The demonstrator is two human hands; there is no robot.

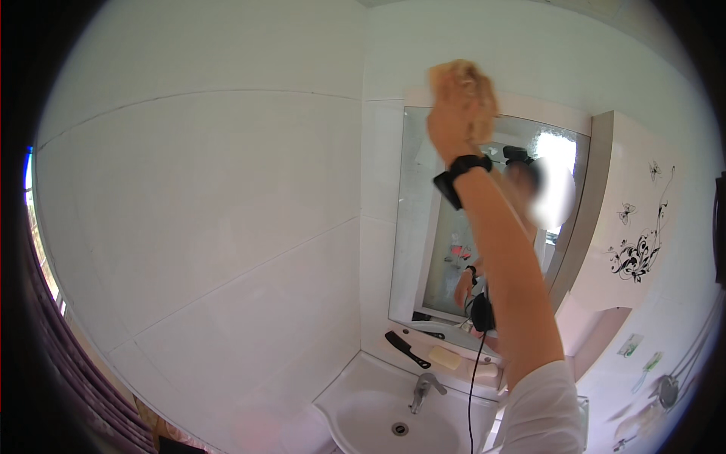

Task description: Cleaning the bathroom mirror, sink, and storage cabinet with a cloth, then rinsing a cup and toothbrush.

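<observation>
My right hand (454,116), blurred by motion, is raised to the top edge of the wall mirror (417,227) and grips a tan cloth (482,122). The cloth overlaps the mirror's pale upper frame (539,108); whether it presses on the surface cannot be told. A black watch (462,176) is on that wrist, and my forearm hides part of the glass. My left hand is out of direct view; a lowered hand with a black wristband shows only as a reflection in the mirror.
Below the mirror, a shelf (397,343) holds a black comb (407,349) and a yellowish soap bar (445,357). Beneath are a chrome faucet (422,391) and white washbasin (363,420). A black cable (472,391) hangs in front. At right stands a floral-patterned cabinet (629,215).
</observation>
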